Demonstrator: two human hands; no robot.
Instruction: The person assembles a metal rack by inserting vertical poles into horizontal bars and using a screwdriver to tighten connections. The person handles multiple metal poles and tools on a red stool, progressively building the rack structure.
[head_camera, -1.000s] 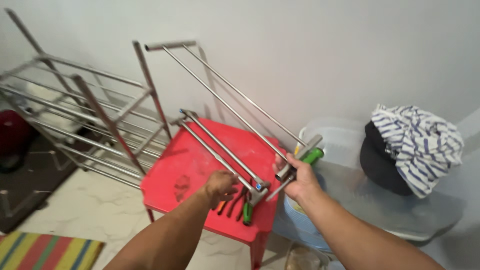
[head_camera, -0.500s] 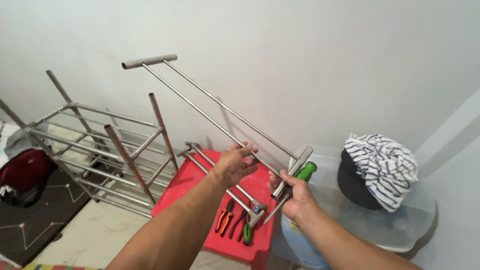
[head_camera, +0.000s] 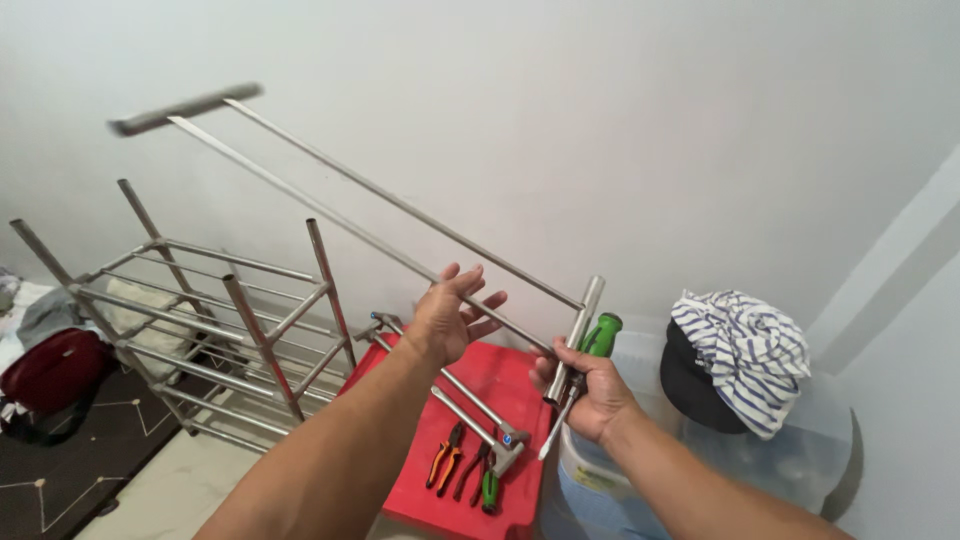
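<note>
My right hand (head_camera: 590, 390) grips rail frame (head_camera: 400, 215) end with green screwdriver (head_camera: 598, 338); left hand (head_camera: 450, 315) open under rails; pliers (head_camera: 447, 455) on red stool (head_camera: 500, 380); steel rack (head_camera: 200, 320) left.

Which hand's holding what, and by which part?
Right hand grips the metal rail frame by its near end bar, with a green-handled screwdriver. Left hand is open, holding nothing.

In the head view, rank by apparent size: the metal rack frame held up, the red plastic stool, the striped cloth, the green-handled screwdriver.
1. Metal rack frame, longest, though held near the camera.
2. Red plastic stool.
3. Striped cloth.
4. Green-handled screwdriver, in the right hand.
</note>
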